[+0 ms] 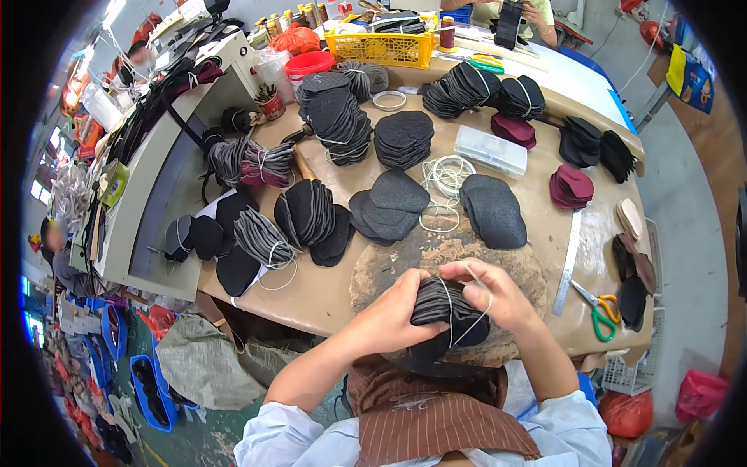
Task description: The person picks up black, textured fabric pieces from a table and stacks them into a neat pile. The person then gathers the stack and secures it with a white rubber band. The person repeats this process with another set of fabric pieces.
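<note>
A bundle of black, sole-shaped fabric pieces (436, 306) stands on edge above the round worn wooden block (373, 272). My left hand (391, 314) is closed around its left side, thumb in front. A white elastic band (450, 311) crosses the bundle, and my right hand (498, 297) pinches a stretched part of it on the right side. More black pieces show under the bundle. Just beyond my hands lie two loose stacks of black pieces, a left stack (389, 206) and a right stack (492, 212), with a heap of white elastic bands (447, 177) between them.
Tied bundles (264, 237) and black stacks (403, 138) cover the table's left and back. A clear plastic box (490, 152) lies behind the bands. On the right are maroon pieces (571, 187), a metal ruler (568, 261) and scissors (597, 307). A yellow basket (381, 48) stands at the back.
</note>
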### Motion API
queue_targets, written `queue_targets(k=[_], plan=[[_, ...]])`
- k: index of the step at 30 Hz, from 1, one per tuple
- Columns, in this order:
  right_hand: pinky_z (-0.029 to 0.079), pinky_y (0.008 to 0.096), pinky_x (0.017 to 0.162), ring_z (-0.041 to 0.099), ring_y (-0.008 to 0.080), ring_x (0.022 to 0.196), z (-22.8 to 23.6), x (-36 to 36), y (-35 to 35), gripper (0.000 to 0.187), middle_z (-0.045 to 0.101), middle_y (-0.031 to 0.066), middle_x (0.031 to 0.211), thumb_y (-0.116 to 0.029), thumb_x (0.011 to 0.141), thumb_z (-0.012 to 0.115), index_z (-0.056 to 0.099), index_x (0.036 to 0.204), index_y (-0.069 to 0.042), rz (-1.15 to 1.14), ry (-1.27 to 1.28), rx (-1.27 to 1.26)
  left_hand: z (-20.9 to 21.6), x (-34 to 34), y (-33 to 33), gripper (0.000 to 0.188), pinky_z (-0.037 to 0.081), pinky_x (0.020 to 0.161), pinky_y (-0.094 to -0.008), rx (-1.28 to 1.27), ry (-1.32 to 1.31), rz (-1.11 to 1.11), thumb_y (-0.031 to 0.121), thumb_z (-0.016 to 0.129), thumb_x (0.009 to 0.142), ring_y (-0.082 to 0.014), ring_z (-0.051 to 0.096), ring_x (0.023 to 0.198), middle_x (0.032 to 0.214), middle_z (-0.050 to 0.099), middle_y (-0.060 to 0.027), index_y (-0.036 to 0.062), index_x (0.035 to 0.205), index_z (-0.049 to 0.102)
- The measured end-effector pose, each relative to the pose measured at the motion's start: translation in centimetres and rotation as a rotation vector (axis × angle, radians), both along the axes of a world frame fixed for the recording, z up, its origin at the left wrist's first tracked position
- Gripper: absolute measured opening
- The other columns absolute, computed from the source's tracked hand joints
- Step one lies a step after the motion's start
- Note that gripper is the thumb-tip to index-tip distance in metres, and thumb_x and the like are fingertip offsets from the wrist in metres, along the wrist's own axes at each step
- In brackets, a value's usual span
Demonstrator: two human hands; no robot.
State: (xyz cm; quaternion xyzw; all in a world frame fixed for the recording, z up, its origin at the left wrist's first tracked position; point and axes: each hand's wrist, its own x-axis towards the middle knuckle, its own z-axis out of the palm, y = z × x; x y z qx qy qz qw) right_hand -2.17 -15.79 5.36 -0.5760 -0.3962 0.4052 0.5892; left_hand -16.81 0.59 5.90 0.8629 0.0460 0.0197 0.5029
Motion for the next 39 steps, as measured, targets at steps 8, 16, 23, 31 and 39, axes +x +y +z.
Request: queue_targets(k=[8,16,23,31,39], plan=[[0.041,0.0331,0.096,0.059,0.0238,0.105,-0.3,-0.2,1.6,0.036,0.064,0.0153,0.113,-0.021,0.087,0.057,0.062,0.114,0.002,-0.07,-0.081,-0.103,0.8,0.0,-1.6,0.067,0.046,0.086,-0.0445,0.044,-0.132,-0.058,0.021,0.078,0.071,-0.0422,0.056,0.101,0.109,0.051,-0.0255,-0.0023,0.119,0.037],[0.036,0.0327,0.102,0.05,0.0201,0.117,-1.9,2.8,-1.8,0.064,0.054,0.0132,0.123,-0.039,0.088,0.061,0.043,0.132,0.004,0.006,0.201,-0.009,-2.5,-0.8,-1.4,0.067,0.044,0.091,-0.0302,-0.692,-0.183,0.175,0.013,0.079,0.074,-0.0148,0.052,0.107,0.112,0.052,-0.0112,0.001,0.123,0.034],[0.031,0.0361,0.107,0.042,0.0257,0.126,0.7,1.7,-2.1,0.12,0.041,0.0177,0.136,-0.048,0.058,0.086,0.019,0.145,0.0,0.222,-0.371,-0.163,-2.9,-0.5,-1.9,0.064,0.042,0.095,-0.0303,-0.598,-0.219,0.275,0.011,0.077,0.076,-0.0141,0.051,0.109,0.117,0.051,-0.0083,0.0021,0.124,0.036],[0.043,0.0365,0.095,0.054,0.0198,0.112,-3.3,-0.4,-2.0,0.047,0.055,0.0094,0.123,-0.039,0.099,0.044,0.044,0.126,-0.001,-0.045,0.77,0.178,-4.3,-0.7,-0.9,0.055,0.047,0.094,-0.0361,-1.491,-0.024,0.29,0.024,0.065,0.087,-0.0213,0.056,0.111,0.122,0.056,-0.0137,0.0018,0.131,0.042],[0.046,0.0246,0.07,0.057,0.0094,0.081,-5.1,-2.7,-0.3,0.04,0.059,0.0001,0.1,-0.032,0.094,0.057,0.046,0.124,-0.006,-0.277,0.442,0.244,-4.5,-0.4,-3.0,0.055,0.043,0.1,-0.0444,-1.776,0.036,0.389,0.041,0.053,0.092,-0.0266,0.054,0.117,0.129,0.054,-0.0128,0.0064,0.134,0.045]])
